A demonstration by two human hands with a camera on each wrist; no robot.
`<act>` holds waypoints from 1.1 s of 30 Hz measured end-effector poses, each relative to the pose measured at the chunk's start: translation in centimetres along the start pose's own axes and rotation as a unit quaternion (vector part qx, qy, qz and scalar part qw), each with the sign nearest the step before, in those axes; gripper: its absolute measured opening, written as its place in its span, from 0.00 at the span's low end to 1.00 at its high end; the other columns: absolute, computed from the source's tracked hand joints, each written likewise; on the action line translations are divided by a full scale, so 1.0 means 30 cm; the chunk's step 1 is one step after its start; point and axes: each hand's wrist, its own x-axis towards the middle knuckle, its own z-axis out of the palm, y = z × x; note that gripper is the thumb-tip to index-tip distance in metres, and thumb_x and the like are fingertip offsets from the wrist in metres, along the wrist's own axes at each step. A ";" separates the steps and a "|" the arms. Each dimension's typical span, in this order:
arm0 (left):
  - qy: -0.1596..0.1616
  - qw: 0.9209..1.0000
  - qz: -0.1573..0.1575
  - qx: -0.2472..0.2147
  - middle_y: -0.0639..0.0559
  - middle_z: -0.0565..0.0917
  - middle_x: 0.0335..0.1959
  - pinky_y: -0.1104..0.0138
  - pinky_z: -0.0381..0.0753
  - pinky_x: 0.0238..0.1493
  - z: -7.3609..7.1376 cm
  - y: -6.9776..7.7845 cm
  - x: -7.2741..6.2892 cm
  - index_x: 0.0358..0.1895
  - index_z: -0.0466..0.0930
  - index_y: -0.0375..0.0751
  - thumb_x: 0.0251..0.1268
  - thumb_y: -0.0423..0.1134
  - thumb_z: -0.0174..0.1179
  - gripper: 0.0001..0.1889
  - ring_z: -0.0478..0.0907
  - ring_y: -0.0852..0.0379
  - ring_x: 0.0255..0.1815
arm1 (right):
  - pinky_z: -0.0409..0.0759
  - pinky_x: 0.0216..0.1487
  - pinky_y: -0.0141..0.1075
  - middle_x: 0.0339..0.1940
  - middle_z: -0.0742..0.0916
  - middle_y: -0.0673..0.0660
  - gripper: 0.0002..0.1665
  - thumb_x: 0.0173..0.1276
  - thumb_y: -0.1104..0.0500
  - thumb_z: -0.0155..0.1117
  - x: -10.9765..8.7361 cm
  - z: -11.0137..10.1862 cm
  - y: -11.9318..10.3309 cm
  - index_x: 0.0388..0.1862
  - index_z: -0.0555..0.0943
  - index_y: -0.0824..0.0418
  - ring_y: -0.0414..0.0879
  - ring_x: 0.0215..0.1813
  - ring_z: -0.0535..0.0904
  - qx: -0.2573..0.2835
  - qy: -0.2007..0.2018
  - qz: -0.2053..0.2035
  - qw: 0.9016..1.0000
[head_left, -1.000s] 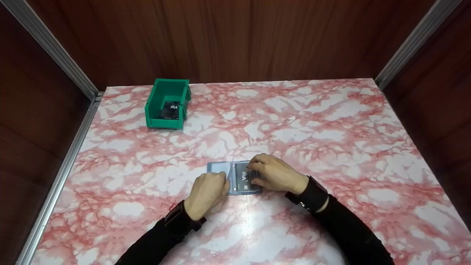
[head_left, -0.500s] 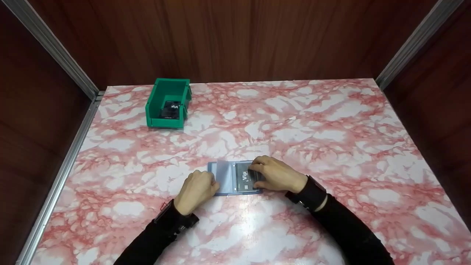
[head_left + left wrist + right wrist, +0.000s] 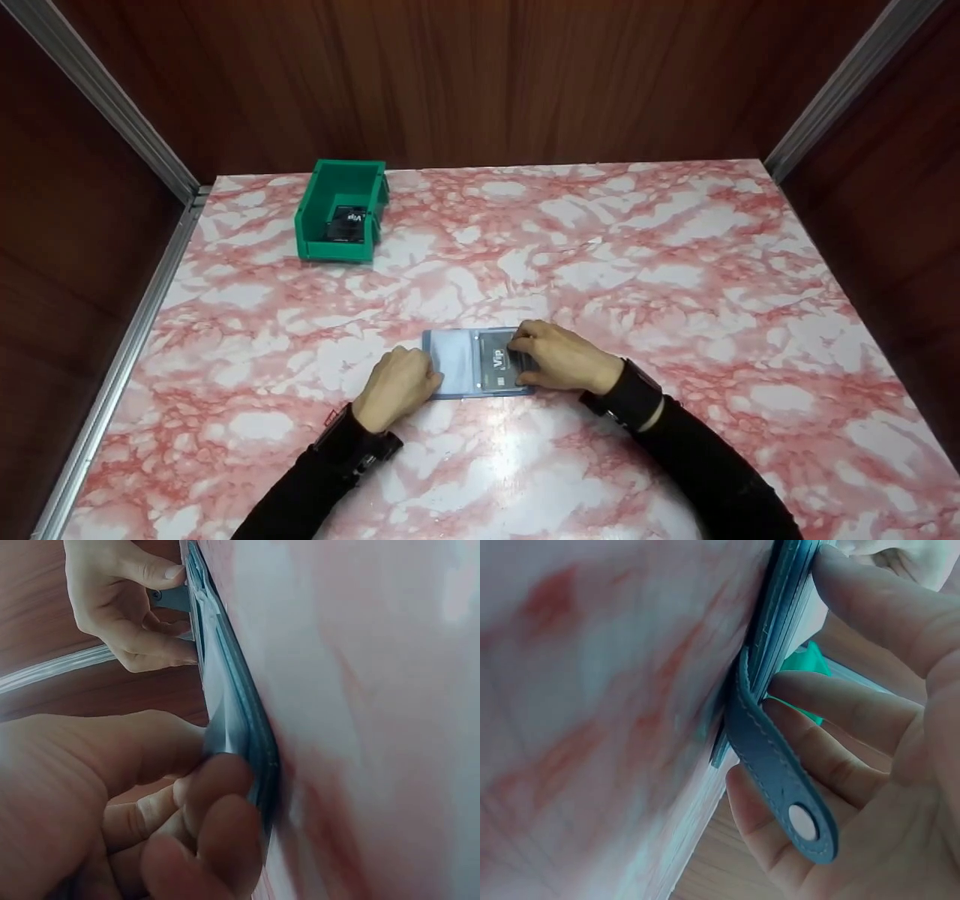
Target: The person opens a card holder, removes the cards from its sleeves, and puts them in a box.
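A blue card holder (image 3: 475, 394) lies spread flat on the table. On its right side a dark card marked "Vip" (image 3: 495, 361) sits under clear plastic. My left hand (image 3: 397, 386) is at the left edge; the left wrist view shows its thumb and forefinger pinching a clear sleeve (image 3: 225, 709). My right hand (image 3: 566, 356) rests its thumb and fingertips on the card side, covering that side's right end. In the right wrist view, a stitched strap (image 3: 769, 754) with a round snap sticks out beneath the right fingers.
A green bin (image 3: 335, 251) holding black cards (image 3: 345, 225), one marked "Vip", stands at the back left of the marbled table (image 3: 660, 300). Dark wooden panels (image 3: 480, 82) with metal corner rails enclose the back and sides.
My left hand has moved left, turning the clear sleeve over from the middle until it lies flat on the left side. The right hand has hardly moved.
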 end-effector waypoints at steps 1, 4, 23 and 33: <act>-0.002 1.000 -0.001 0.002 0.57 0.65 0.14 0.59 0.75 0.19 -0.001 0.000 0.001 0.12 0.59 0.50 0.58 0.30 0.65 0.25 0.63 0.57 0.19 | 0.85 0.53 0.47 0.48 0.84 0.61 0.28 0.62 0.56 0.83 0.000 -0.001 -0.001 0.55 0.86 0.70 0.55 0.49 0.83 0.001 0.000 0.000 1.000; -0.008 1.000 -0.003 0.007 0.57 0.66 0.15 0.59 0.75 0.20 -0.004 0.003 0.002 0.12 0.60 0.49 0.59 0.30 0.66 0.25 0.64 0.57 0.19 | 0.85 0.52 0.47 0.48 0.84 0.61 0.27 0.62 0.56 0.83 -0.001 -0.002 -0.003 0.55 0.86 0.70 0.55 0.48 0.83 0.004 0.001 0.000 1.000; 0.010 1.000 0.006 0.026 0.53 0.69 0.15 0.53 0.80 0.18 -0.006 0.009 -0.006 0.12 0.59 0.48 0.59 0.31 0.68 0.27 0.65 0.56 0.19 | 0.85 0.48 0.46 0.44 0.84 0.60 0.26 0.62 0.57 0.83 -0.005 0.002 0.001 0.54 0.86 0.70 0.53 0.44 0.83 0.002 0.007 -0.006 1.000; 0.085 0.995 0.049 -0.002 0.41 0.82 0.20 0.51 0.84 0.23 0.008 0.056 0.011 0.21 0.78 0.35 0.63 0.30 0.68 0.13 0.81 0.47 0.21 | 0.84 0.47 0.46 0.43 0.83 0.60 0.26 0.61 0.58 0.83 -0.004 -0.001 -0.001 0.54 0.86 0.70 0.53 0.43 0.83 0.005 0.010 -0.007 1.000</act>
